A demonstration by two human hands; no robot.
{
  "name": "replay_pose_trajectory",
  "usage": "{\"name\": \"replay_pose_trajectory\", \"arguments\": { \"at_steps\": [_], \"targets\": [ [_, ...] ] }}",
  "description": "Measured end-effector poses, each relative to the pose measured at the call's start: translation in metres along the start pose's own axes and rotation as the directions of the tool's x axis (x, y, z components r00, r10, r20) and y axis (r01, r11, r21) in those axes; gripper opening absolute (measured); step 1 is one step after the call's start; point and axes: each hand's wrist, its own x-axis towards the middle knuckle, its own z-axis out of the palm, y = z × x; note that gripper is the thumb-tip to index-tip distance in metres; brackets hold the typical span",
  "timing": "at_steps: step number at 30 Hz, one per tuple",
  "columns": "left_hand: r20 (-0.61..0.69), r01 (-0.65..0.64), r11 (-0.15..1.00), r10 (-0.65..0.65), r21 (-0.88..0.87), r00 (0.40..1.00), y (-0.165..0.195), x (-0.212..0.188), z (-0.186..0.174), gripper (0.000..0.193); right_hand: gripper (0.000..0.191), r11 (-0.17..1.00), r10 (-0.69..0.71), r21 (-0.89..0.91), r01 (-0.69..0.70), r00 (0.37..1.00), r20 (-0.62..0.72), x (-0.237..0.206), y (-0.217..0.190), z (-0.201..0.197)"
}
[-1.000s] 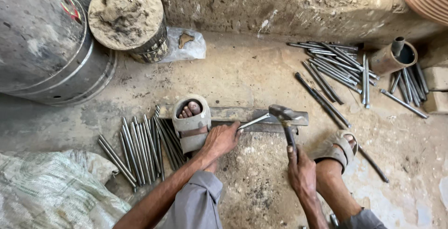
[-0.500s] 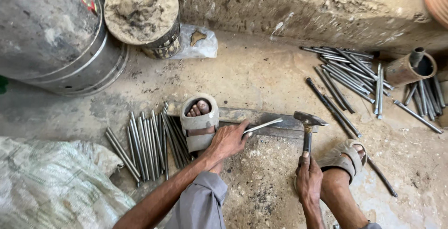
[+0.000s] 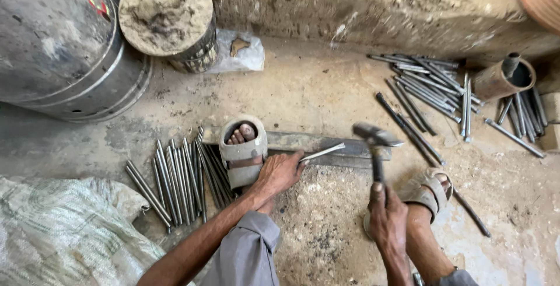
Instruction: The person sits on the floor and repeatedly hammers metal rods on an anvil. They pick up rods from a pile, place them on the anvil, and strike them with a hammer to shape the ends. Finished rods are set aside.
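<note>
Fingers of the left hand (image 3: 280,172) pinch the near end of a thin, stiff steel rod (image 3: 324,152) lying across the flat iron bar (image 3: 318,143), while the right hand (image 3: 386,219) grips the head-heavy hammer (image 3: 376,137) low on its handle.

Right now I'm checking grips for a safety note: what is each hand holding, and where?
The left hand pinches a thin metal rod at its near end; the right hand grips the hammer low on its handle.
</note>
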Motion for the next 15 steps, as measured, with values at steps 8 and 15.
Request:
{"name": "replay_pose_trajectory", "arguments": {
  "at_steps": [8,15],
  "targets": [
    [-0.030,-0.027,1.000,0.026,-0.010,0.999,0.009,-0.004,-0.013,0.020,0.062,0.982,0.101,-0.164,-0.091,0.994,0.052,-0.009,-0.016,0.031],
    [-0.049,-0.050,0.999,0.050,0.012,0.998,0.003,-0.004,-0.006,0.020,0.063,1.000,-0.003,-0.018,0.002,0.997,-0.080,0.003,0.005,-0.002]
  ]
}}
